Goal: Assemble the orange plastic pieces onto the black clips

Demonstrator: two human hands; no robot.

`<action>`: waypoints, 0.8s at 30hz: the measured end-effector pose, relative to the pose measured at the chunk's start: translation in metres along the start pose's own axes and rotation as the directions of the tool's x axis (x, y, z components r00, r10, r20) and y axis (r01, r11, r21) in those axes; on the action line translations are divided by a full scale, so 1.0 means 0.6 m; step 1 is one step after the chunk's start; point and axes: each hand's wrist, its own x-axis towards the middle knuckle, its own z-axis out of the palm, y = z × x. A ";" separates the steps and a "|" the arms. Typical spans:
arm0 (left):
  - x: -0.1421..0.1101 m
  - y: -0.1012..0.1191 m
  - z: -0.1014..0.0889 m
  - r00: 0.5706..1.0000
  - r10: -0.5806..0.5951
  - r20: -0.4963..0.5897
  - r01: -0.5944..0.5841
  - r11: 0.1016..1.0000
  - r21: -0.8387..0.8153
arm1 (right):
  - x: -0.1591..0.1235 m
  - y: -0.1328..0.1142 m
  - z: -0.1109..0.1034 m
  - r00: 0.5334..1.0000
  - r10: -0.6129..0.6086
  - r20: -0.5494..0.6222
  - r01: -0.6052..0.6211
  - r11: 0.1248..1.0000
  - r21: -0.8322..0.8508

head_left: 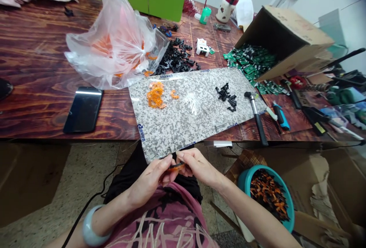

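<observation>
Between my two hands, just off the front edge of the speckled stone slab (168,133), is a small orange and black plastic piece (176,166). My left hand (158,171) pinches its left end, and my right hand (194,164) grips the right end; the fingers hide much of it. On the slab lie a pile of orange curved clips (155,95), one loose orange clip (174,94), a heap of small whitish pieces (193,103) and several black plastic parts (227,96).
A hammer (256,120) and a blue-handled cutter (281,116) lie at the right. Behind the slab are a plastic bag (117,42), black parts (178,57) and a box (294,30) spilling green boards (248,63). A phone (83,110) lies left; a teal bucket (290,206) stands below right.
</observation>
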 end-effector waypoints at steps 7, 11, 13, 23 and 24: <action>0.001 0.007 0.003 0.999 -0.021 -0.045 0.016 0.994 -0.108 | -0.017 -0.009 -0.008 0.964 -0.267 -0.008 0.256 0.932 -0.255; 0.000 0.007 -0.002 0.998 -0.015 -0.053 0.009 0.994 -0.112 | -0.021 -0.013 -0.015 0.912 -0.406 0.061 0.394 0.823 -0.408; -0.002 0.002 -0.003 0.998 -0.021 -0.065 0.012 0.990 -0.138 | -0.020 -0.011 -0.019 0.892 -0.443 0.089 0.429 0.768 -0.476; -0.023 -0.005 0.010 0.972 -0.170 -0.161 0.068 0.863 -0.501 | -0.019 0.003 -0.012 0.881 -0.455 0.128 0.437 0.681 -0.587; -0.028 -0.008 0.009 0.969 -0.192 -0.157 0.084 0.851 -0.519 | -0.020 0.002 -0.019 0.883 -0.452 0.127 0.429 0.667 -0.609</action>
